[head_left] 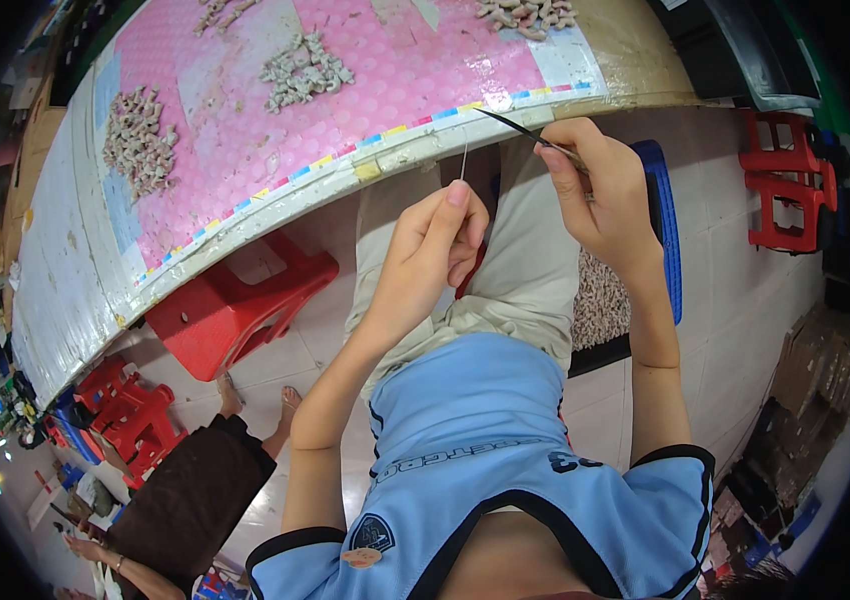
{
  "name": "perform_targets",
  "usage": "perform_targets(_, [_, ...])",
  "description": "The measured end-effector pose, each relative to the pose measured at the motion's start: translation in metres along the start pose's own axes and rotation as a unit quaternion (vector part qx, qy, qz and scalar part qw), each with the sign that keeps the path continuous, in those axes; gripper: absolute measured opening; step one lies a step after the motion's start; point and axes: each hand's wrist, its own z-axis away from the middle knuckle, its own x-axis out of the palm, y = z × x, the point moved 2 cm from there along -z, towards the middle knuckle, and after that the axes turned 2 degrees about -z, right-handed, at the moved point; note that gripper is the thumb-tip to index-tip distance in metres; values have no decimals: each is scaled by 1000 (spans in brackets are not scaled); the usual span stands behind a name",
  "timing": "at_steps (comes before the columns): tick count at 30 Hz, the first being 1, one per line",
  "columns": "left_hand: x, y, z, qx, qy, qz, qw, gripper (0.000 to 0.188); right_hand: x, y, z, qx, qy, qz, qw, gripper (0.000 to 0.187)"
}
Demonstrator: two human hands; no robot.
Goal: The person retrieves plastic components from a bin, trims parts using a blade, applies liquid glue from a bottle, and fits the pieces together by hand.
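Note:
My left hand (437,235) is closed in a pinch over my lap, just short of the table edge. A thin pale pin (465,160) sticks up from between its thumb and forefinger. Level with the table edge, my right hand (600,195) grips a slim, dark, pointed tool (513,124). The tool's tip points left, and a tan part shows by the fingers; its exact kind is unclear. Apart from the pin, the tip hangs over the table's near edge. On the pink patterned sheet (235,110) lie separate piles of small pale knobbly pieces, including a greyish pile (307,72) and a beige pile (140,142).
The table (65,300) curves across ahead. A red stool (235,305) stands beneath it at left, red stools (787,180) at right. Beside my right leg, a dark tray (600,352) holds many small pieces, next to a blue crate (667,240). Another person (190,490) sits at lower left.

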Motion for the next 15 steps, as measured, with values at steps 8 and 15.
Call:
perform_targets(8, [-5, -31, -14, -59, 4, 78, 995, 40, 16, 17, 10, 29, -70, 66, 995, 8])
perform_targets(15, [-8, -33, -19, -68, 14, 43, 997, 41, 23, 24, 10, -49, -51, 105, 992, 11])
